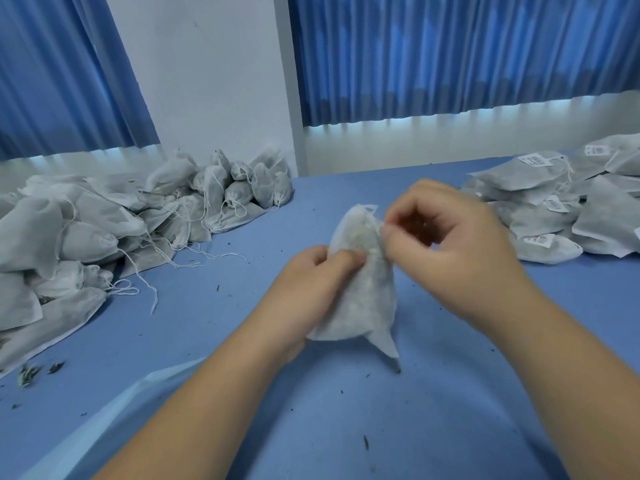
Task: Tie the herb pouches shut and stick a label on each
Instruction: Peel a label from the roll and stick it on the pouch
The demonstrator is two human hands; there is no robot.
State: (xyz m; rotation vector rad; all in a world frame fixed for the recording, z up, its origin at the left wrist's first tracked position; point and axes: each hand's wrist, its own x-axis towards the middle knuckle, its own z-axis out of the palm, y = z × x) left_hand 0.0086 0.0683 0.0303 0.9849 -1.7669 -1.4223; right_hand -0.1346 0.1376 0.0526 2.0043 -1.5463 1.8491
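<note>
Grip of left hand [311, 282]: fingers + thumb curled round the left side of the herb pouch [363, 306], thumb pressed on the front. Prob. there to steady the pouch while the other hand works the top. Grip of right hand [453, 237]: fingers curled in, thumb + forefinger tips pressed together on the pouch's upper right edge, just below the open mouth. Can't tell if the drawstring is btwn the tips, too blurred. Looks like the closing step: gathering or pulling the neck.

Pouch is held upright btwn both hands at mid worktop [346, 427], mouth up so the herbs stay in, one bottom corner touching the surface. No label on it yet.

Unlabelled pile [104, 230] sits far left w/ loose strings trailing, prob. waiting stock. Labelled pile [540, 209] lies far right, flat, w/ white labels [538, 160] showing, prob. done. Each pile is within reach of one hand. Herb crumbs are scattered over the worktop.
</note>
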